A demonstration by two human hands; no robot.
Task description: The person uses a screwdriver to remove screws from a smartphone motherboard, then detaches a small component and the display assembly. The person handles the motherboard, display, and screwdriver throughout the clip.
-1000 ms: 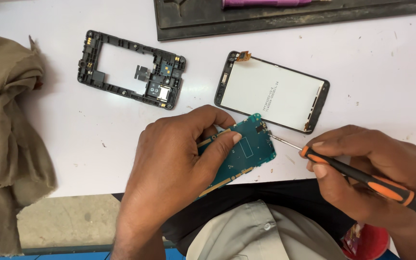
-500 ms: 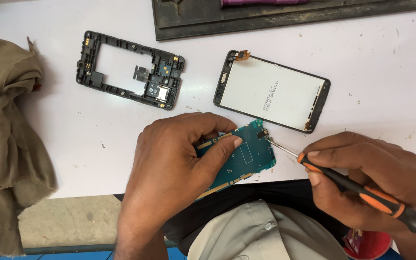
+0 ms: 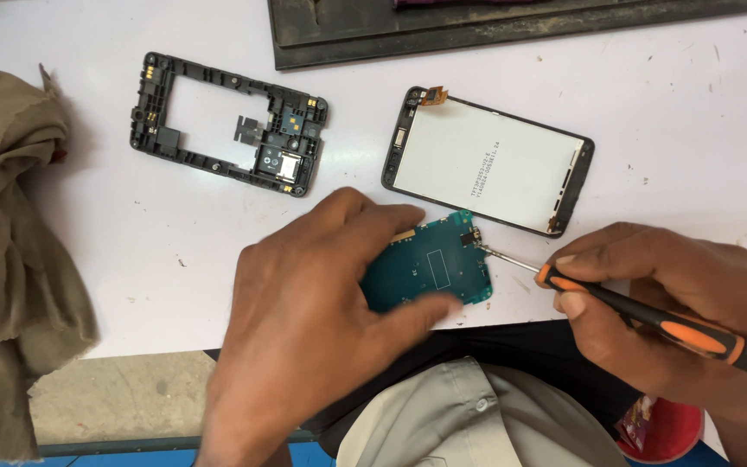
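My left hand (image 3: 313, 329) grips a small green circuit board (image 3: 430, 270) near the front edge of the white table (image 3: 685, 130), thumb under it and fingers along its top edge. My right hand (image 3: 667, 303) holds an orange and black screwdriver (image 3: 650, 316). Its thin metal tip touches the board's upper right corner. Just behind the board lies a phone screen panel (image 3: 488, 162), face down, with a black rim. A black phone middle frame (image 3: 226, 121) lies further left on the table.
A crumpled brown cloth (image 3: 10, 259) hangs over the table's left edge. A dark flat tray (image 3: 443, 30) sits along the far edge. A red container (image 3: 663, 428) shows below the table at the lower right.
My left hand has turned the circuit board flatter, showing more of its green face. The screwdriver tip stays at the board's upper right corner.
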